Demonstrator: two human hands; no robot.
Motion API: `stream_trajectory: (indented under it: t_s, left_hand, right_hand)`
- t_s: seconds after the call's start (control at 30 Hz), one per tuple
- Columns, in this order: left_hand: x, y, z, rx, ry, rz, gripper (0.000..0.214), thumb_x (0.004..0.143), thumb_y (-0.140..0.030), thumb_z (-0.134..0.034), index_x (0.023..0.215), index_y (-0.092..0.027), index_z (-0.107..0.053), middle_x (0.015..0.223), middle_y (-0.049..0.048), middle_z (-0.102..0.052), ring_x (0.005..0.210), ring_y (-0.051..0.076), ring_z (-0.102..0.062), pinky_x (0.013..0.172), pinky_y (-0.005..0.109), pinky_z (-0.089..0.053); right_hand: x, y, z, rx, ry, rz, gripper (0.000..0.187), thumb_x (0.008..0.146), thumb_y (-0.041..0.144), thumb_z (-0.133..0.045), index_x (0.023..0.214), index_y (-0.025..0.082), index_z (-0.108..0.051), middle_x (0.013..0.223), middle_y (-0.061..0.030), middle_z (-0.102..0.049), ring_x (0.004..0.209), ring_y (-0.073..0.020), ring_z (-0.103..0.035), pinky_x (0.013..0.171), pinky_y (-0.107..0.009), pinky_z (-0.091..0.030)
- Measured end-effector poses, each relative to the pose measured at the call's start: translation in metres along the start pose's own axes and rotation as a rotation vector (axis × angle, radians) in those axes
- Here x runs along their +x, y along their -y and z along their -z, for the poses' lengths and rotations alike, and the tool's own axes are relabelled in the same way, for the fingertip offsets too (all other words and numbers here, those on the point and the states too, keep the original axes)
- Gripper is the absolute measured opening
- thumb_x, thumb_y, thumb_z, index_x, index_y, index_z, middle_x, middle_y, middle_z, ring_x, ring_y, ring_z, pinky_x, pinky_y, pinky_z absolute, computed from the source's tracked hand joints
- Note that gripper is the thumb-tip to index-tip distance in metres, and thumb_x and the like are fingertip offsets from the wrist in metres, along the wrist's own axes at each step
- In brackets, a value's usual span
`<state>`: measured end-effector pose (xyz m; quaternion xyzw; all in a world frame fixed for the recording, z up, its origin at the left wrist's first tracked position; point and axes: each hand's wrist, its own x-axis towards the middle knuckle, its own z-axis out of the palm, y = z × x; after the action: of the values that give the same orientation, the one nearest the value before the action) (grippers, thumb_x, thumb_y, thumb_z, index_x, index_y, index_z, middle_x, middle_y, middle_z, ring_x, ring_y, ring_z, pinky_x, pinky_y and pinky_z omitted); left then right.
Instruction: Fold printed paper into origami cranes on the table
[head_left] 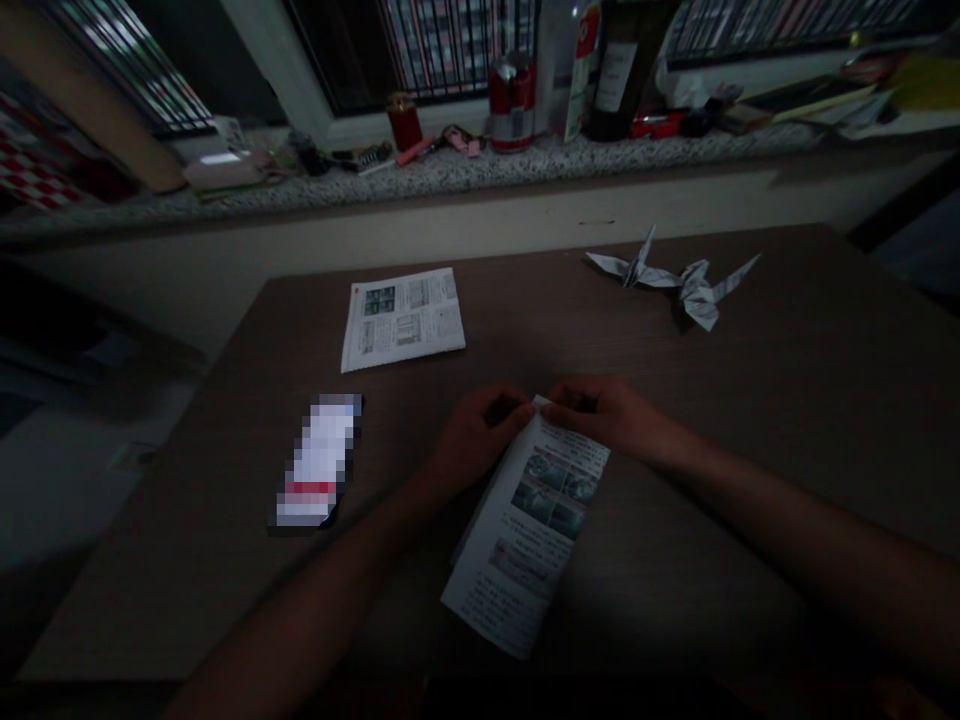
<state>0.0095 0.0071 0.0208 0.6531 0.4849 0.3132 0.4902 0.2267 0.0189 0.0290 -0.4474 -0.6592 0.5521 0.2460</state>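
On the desk [787,400] before me, head view, entries as follows.

Item one: folded sheet [525,530]. Thin printed paper, long and narrow, doubled lengthwise, with blocks of small text and dark photo panels. It lies flat near the desk's front edge, slanted so its far end leans to the right, and that far end is under my hands.

Item two: left hand [472,440]. Fingers curled in and closed on the far left corner of the folded sheet, palm down toward the desk.

Item three: right hand [607,415]. Fingers drawn together, fingertips pinching the same far end from the right. Both hands almost meet over that edge.

Item four: second sheet [403,318]. Flat, roughly square, printed with pictures and columns. It lies farther back and to the left, well apart from my hands.

Item five: paper cranes [697,292]. Two, folded from printed paper, with pointed wings and tails. They sit side by side at the far right, wingtips touching or nearly so.

Item six: blurred oblong [319,460]. White with a red band, left of my left forearm. What it is I cannot tell.

Surface: dark brown wood grain, matte, dimly lit.

Room: speckled stone sill [480,175] behind the desk, carrying a red can [512,100], a small red jar [405,122], a dark bottle [619,70] and small clutter. Above it is a barred window [450,40].
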Motion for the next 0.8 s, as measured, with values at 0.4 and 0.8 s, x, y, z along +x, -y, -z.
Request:
stream_trajectory:
  t_s: [0.4, 0.8]
  left_hand:
    - [-0.0041, 0.0019, 0.0018, -0.104, -0.034, 0.084, 0.023, 0.091, -0.043, -0.068, 0.092, -0.02, -0.071, 0.092, 0.0044, -0.074, 0.084, 0.02, -0.069, 0.075, 0.031, -0.052]
    - [-0.0074, 0.0005, 0.0032, -0.13, -0.018, 0.085, 0.024, 0.091, -0.044, -0.069, 0.093, -0.02, -0.07, 0.09, 0.0031, -0.073, 0.083, 0.019, -0.068, 0.073, 0.029, -0.052]
  right_hand:
    - [0.0023, -0.0034, -0.0086, -0.021, -0.068, -0.003, 0.033, 0.09, 0.054, -0.065, 0.089, 0.021, -0.071, 0.079, -0.0043, -0.07, 0.07, -0.0183, -0.064, 0.058, -0.029, -0.046]
    - [-0.0003, 0.0003, -0.0097, 0.005, -0.066, 0.005, 0.028, 0.089, 0.048, -0.065, 0.09, 0.02, -0.07, 0.079, -0.004, -0.071, 0.071, -0.0183, -0.065, 0.059, -0.029, -0.048]
